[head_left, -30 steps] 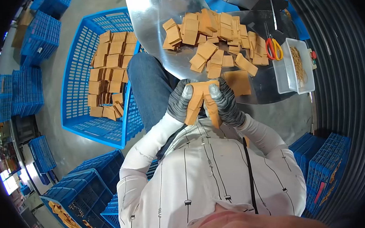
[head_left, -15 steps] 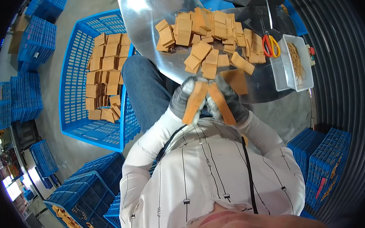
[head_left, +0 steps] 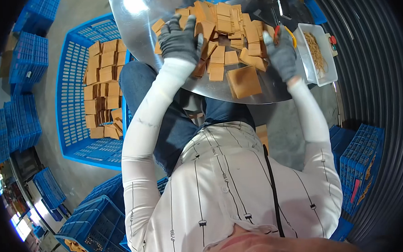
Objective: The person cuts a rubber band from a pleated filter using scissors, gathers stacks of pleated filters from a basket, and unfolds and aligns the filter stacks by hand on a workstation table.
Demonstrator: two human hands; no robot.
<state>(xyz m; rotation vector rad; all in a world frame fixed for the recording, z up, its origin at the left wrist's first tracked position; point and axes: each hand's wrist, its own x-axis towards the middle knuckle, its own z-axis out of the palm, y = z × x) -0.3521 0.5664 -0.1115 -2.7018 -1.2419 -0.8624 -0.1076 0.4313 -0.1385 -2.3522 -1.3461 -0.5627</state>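
A heap of tan flat rectangular pieces (head_left: 225,23), some in small stacks, lies on the shiny metal table (head_left: 133,33). My left hand (head_left: 178,42), in a grey glove, rests over the left side of the heap with its fingers spread. On the heap's right edge is my gloved right hand (head_left: 281,56), thumb and fingers apart, partly covering the red and yellow handled scissors (head_left: 289,34). I cannot make out anything gripped in either hand. Near the table's front edge lies a larger, darker brown square stack (head_left: 245,81).
A blue basket (head_left: 67,115) with rows of tan stacks (head_left: 102,88) stands left of my legs. To the right is a white tray (head_left: 306,64) holding thin tan bands (head_left: 316,54). More blue crates (head_left: 363,162) stand right and left, near a corrugated wall (head_left: 367,46).
My hands were together before my chest, holding two bent tan pieces. They have since parted and reached forward to the heap, and those pieces are out of their grip. The view has shifted slightly.
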